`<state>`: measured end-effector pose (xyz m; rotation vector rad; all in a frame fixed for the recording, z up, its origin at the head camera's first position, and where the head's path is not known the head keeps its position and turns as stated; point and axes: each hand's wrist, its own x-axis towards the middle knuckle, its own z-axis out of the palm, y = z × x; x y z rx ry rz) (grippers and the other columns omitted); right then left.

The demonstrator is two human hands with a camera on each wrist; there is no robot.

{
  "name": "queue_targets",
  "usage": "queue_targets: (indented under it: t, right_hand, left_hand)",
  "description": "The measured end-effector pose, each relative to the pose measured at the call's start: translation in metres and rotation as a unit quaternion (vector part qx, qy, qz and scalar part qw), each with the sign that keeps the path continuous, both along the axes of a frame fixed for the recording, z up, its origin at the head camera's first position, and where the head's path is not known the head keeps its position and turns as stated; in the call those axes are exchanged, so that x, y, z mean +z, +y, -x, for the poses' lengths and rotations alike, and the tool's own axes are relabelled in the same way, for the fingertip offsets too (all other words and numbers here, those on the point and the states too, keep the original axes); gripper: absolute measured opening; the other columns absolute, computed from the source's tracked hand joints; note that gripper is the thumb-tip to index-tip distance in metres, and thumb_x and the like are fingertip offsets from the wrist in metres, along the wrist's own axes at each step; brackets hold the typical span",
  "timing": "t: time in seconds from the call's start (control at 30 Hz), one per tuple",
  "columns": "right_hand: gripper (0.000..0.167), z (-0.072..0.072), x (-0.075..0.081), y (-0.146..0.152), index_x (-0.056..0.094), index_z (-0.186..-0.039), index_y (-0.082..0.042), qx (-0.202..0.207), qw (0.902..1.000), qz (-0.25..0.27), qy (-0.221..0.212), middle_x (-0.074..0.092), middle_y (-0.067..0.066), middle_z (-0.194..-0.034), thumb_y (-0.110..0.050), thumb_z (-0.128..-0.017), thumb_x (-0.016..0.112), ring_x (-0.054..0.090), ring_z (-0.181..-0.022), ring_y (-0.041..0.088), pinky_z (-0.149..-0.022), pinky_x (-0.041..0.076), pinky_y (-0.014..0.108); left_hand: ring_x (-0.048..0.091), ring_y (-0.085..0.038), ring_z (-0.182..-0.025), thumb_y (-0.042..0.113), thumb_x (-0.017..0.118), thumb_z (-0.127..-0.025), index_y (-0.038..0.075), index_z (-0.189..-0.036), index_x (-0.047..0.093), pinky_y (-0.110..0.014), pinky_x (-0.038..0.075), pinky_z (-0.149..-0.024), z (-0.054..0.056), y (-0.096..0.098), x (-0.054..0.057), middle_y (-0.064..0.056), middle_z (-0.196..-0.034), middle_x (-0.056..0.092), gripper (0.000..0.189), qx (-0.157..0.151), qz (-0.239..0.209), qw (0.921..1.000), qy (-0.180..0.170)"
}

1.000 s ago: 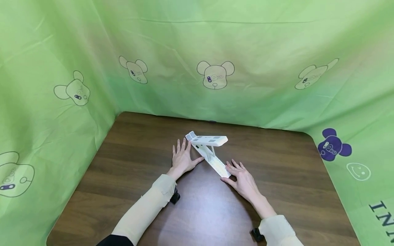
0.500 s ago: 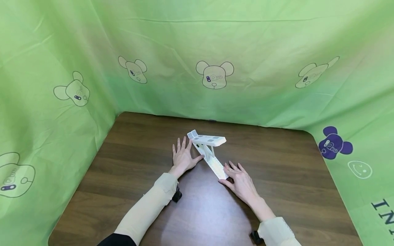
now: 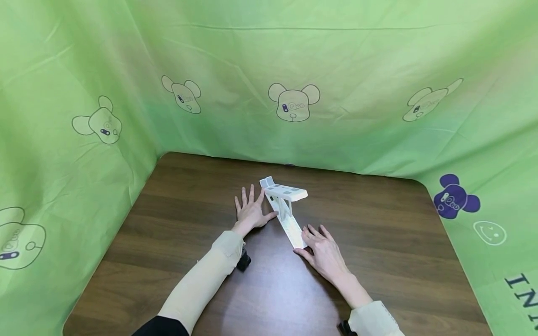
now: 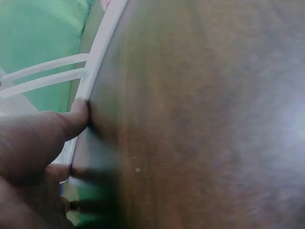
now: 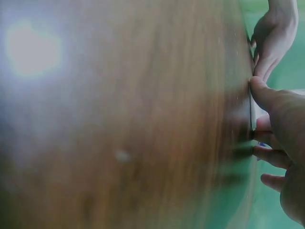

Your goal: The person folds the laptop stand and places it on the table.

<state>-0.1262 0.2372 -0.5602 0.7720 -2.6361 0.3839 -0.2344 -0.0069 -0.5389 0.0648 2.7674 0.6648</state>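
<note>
A white folding phone stand (image 3: 290, 227) is unfolded on the wooden table, its long base running diagonally. A raised plate with grey pads (image 3: 286, 191) sits over the base on thin struts, with a lip at the far end. My left hand (image 3: 251, 214) lies to its left, fingers spread and straight, with the forefinger and thumb tips at the base's left edge. In the left wrist view, the left thumb (image 4: 76, 117) touches the white edge beside the struts. My right hand (image 3: 327, 254) holds the near end of the base, thumb at the end edge and fingers along the right side.
The brown wooden table (image 3: 189, 200) has rounded far corners. A green curtain (image 3: 235, 60) printed with bear heads hangs behind it and along both sides. Small black wrist cameras (image 3: 244, 259) sit under the cuffs.
The stand has turned clockwise on the table: its near end has shifted left and towards me, its lip end right. The right hand has moved along with the near end; the left has barely moved.
</note>
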Motion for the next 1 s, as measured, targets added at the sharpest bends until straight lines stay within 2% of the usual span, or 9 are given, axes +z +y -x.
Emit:
queue_targets:
  t: [0.13,0.27,0.4,0.47,0.57,0.67,0.73,0.87,1.0]
  right_hand:
    - [0.057,-0.004,0.000,-0.005,0.080,-0.122,0.006,0.003,1.0000,0.003,0.004,0.081,0.027,-0.122,-0.035,-0.083,0.091,0.079,-0.119,0.042,-0.110,0.055,0.068]
    - [0.054,-0.006,0.001,-0.010,0.080,-0.121,0.005,0.003,0.9999,-0.005,0.009,0.081,0.026,-0.121,-0.034,-0.085,0.091,0.079,-0.118,0.041,-0.109,0.057,0.066]
    - [0.052,-0.007,0.005,-0.013,0.081,-0.121,0.004,-0.006,0.9997,0.006,-0.023,0.081,0.025,-0.123,-0.032,-0.086,0.092,0.078,-0.122,0.041,-0.109,0.058,0.064]
    - [0.051,-0.006,0.006,-0.011,0.079,-0.126,0.004,-0.008,0.9978,0.025,-0.061,0.080,0.024,-0.128,-0.028,-0.088,0.091,0.075,-0.126,0.042,-0.111,0.057,0.065]
    - [0.056,-0.003,0.007,-0.002,0.073,-0.136,0.005,-0.006,0.9919,0.055,-0.114,0.075,0.025,-0.139,-0.023,-0.091,0.090,0.070,-0.134,0.045,-0.115,0.053,0.065]
    - [0.063,0.003,0.005,0.007,0.065,-0.146,0.006,0.001,0.9878,0.062,-0.142,0.068,0.028,-0.149,-0.022,-0.095,0.087,0.063,-0.142,0.048,-0.121,0.049,0.065]
    - [0.067,0.008,0.004,0.010,0.061,-0.152,0.005,0.004,0.9858,0.056,-0.158,0.062,0.029,-0.155,-0.025,-0.097,0.085,0.057,-0.148,0.050,-0.125,0.044,0.066]
    - [0.072,0.016,0.005,0.012,0.054,-0.159,0.001,0.011,0.9809,0.043,-0.189,0.053,0.026,-0.166,-0.030,-0.100,0.081,0.044,-0.158,0.050,-0.130,0.034,0.071]
    - [0.070,0.018,0.004,0.011,0.055,-0.160,-0.003,0.021,0.9795,0.043,-0.196,0.049,0.024,-0.169,-0.031,-0.101,0.080,0.039,-0.161,0.052,-0.129,0.030,0.075]
  left_hand:
    - [-0.013,-0.040,-0.174,0.068,0.066,-0.101,0.031,-0.178,0.019,-0.067,-0.003,-0.140,0.003,-0.002,0.003,-0.008,-0.188,-0.004,0.097,-0.006,0.013,0.9997,-0.021]
    - [-0.013,-0.040,-0.173,0.068,0.066,-0.101,0.032,-0.177,0.019,-0.069,-0.003,-0.140,0.004,-0.006,0.006,-0.008,-0.188,-0.005,0.096,-0.014,0.017,0.9994,-0.026]
    - [-0.011,-0.041,-0.173,0.067,0.066,-0.102,0.031,-0.177,0.020,-0.070,-0.002,-0.139,0.004,-0.009,0.004,-0.009,-0.188,-0.002,0.095,-0.024,0.011,0.9996,-0.013]
    - [-0.007,-0.042,-0.174,0.064,0.066,-0.104,0.028,-0.177,0.024,-0.071,0.001,-0.139,-0.001,-0.010,0.002,-0.011,-0.188,0.003,0.092,-0.035,0.003,0.9994,0.004]
    - [0.002,-0.042,-0.174,0.059,0.068,-0.105,0.019,-0.175,0.030,-0.071,0.006,-0.139,-0.017,-0.011,0.001,-0.014,-0.187,0.010,0.090,-0.069,-0.016,0.9972,0.024]
    - [0.008,-0.041,-0.174,0.056,0.071,-0.104,0.012,-0.173,0.034,-0.071,0.010,-0.139,-0.032,-0.010,0.001,-0.016,-0.186,0.016,0.090,-0.115,-0.029,0.9925,0.031]
    - [0.009,-0.040,-0.174,0.056,0.072,-0.103,0.011,-0.173,0.034,-0.071,0.011,-0.139,-0.039,-0.009,0.000,-0.014,-0.186,0.017,0.092,-0.139,-0.030,0.9893,0.032]
    - [0.011,-0.036,-0.174,0.062,0.071,-0.102,0.012,-0.174,0.033,-0.072,0.013,-0.138,-0.044,-0.006,-0.002,-0.008,-0.186,0.021,0.095,-0.163,-0.015,0.9852,0.051]
    - [0.016,-0.034,-0.174,0.064,0.072,-0.100,0.009,-0.173,0.034,-0.072,0.014,-0.138,-0.044,-0.005,-0.004,-0.007,-0.184,0.027,0.099,-0.161,-0.009,0.9842,0.074]
